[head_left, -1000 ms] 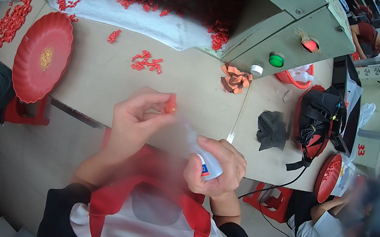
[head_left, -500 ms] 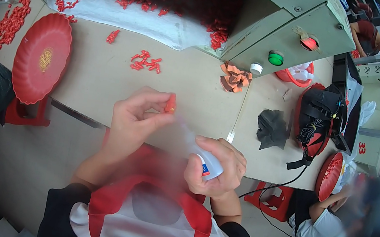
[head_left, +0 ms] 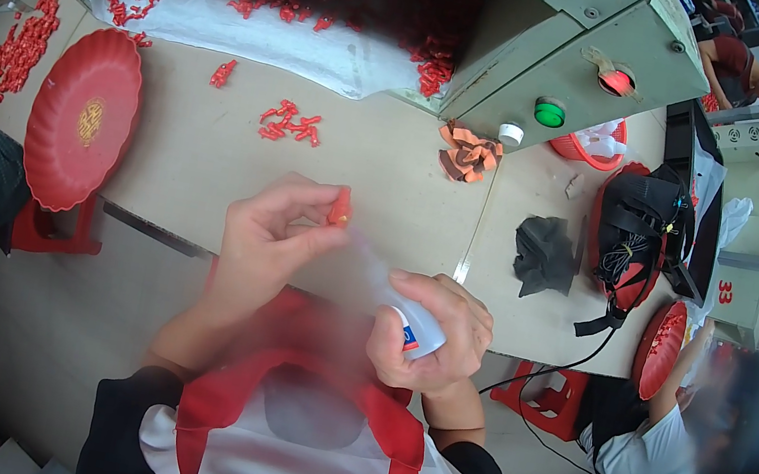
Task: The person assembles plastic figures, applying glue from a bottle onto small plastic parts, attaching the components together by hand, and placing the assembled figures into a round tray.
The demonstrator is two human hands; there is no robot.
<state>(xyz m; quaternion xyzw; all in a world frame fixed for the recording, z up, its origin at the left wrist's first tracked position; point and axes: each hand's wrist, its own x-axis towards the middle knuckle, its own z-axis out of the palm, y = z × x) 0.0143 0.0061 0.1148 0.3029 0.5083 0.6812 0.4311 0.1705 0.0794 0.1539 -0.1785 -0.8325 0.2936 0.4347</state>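
My left hand [head_left: 272, 223] pinches a small red plastic piece [head_left: 341, 207] between thumb and fingertips, above the near edge of the table. A little yellow shows on the piece's lower end. Wrapped in my right hand [head_left: 436, 336] is a white squeeze bottle [head_left: 425, 330] with a blue and red label, tilted toward the piece. A hazy smear blurs the bottle's front end, so I cannot tell whether its tip touches the piece. Beyond my hands lies a small cluster of red pieces [head_left: 291, 123], with a single red piece [head_left: 222, 73] farther left.
A grey-green machine [head_left: 573, 58] spans the table's back, many red pieces on its white sheet [head_left: 260, 49]. A scalloped red tray [head_left: 80, 118] stands left. Rightward are orange-brown scraps [head_left: 468, 156], a black cloth [head_left: 546, 256], a black bag [head_left: 639, 232] and a red basket [head_left: 607, 153]. Co-workers sit both sides.
My hands, the red piece and the bottle stay almost where they were. At the right, the co-worker in the white top has raised an arm beside the red tray there.
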